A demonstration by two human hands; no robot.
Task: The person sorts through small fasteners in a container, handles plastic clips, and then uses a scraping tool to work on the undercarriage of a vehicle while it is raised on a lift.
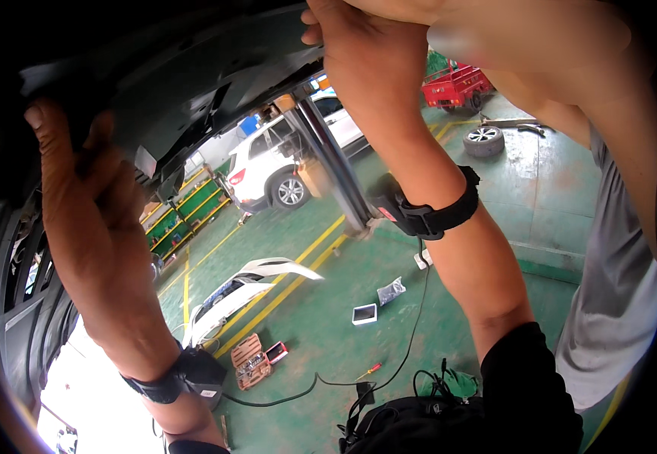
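Note:
A dark plastic vehicle panel (184, 98) stretches overhead across the upper left, much of it in deep shadow. My left hand (94, 189) is raised against its shaded left part, thumb pointing up and apart from the partly bent fingers. I see nothing held there, though shadow and blur hide some of the fingers. Higher and to the right, my right hand (370, 57) reaches up by the panel's right edge. Only a few of its fingertips show, so its grip is hidden. Black straps with small devices circle both my wrists.
Another person's arm (525, 45) and grey trousers (616, 303) are close on my right. A lift post (332, 163) stands ahead, before a white car (290, 155). On the green floor lie a white bumper piece (226, 295), a socket set (251, 363), a screwdriver (372, 371), cables and a wheel (483, 141).

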